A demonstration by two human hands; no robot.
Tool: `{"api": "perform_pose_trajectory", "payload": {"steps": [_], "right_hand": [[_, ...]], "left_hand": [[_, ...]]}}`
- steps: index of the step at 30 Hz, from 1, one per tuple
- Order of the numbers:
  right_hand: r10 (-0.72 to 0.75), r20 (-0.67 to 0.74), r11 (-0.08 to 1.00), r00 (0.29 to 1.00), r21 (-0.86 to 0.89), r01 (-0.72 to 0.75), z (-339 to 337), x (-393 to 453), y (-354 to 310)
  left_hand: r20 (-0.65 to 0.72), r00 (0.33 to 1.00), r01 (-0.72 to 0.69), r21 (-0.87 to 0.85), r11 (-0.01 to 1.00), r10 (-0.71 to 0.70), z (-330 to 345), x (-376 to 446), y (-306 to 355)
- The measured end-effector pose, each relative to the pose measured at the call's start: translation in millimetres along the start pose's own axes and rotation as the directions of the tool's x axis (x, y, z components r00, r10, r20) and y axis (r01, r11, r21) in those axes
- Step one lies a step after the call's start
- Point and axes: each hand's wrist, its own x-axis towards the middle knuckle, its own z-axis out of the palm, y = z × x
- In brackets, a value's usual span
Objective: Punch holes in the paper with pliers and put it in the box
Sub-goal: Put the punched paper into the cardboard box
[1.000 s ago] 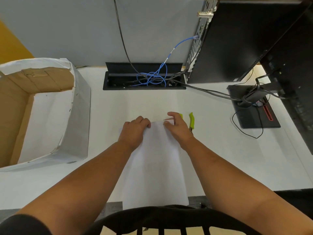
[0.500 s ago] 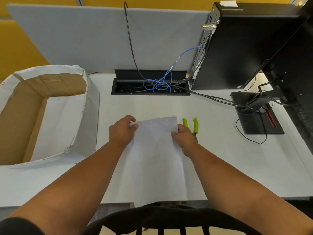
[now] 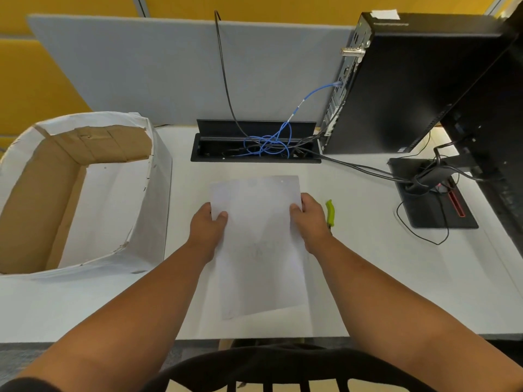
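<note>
While both hands pinch the paper (image 3: 259, 241) at its side edges, the sheet hangs lifted off the white surface (image 3: 368, 278), its far edge raised toward the cable tray (image 3: 254, 145). The left hand (image 3: 208, 232) holds the left edge with thumb on top and fingers beneath; the right hand (image 3: 311, 222) does the same on the right edge. Small holes seem to show near the far edge, so the punching looks done. The green-handled pliers (image 3: 329, 212) lie just right of the paper, partly hidden by the right hand. The box (image 3: 158, 193) stands well left of the paper, open on top. Paper this thin is light and floppy and will sag or crease. Holding both edges, as now, should keep it flat for the carry to the box.
</note>
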Motion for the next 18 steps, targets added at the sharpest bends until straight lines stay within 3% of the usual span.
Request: {"api": "perform_pose_trajectory", "payload": {"steps": [8, 18], "right_hand": [[-0.196, -0.158, 0.978, 0.968, 0.04, 0.205, -9, -13, -64], [-0.304, -0.307, 0.894, 0.902, 0.235, 0.382, -13, -21, -105]], "left_hand": [[-0.209, 0.945, -0.245, 0.054, 0.968, 0.251, 11, -10, 59], [-0.296, 0.865, -0.429, -0.012, 0.903, 0.406, 12, -24, 103]]}}
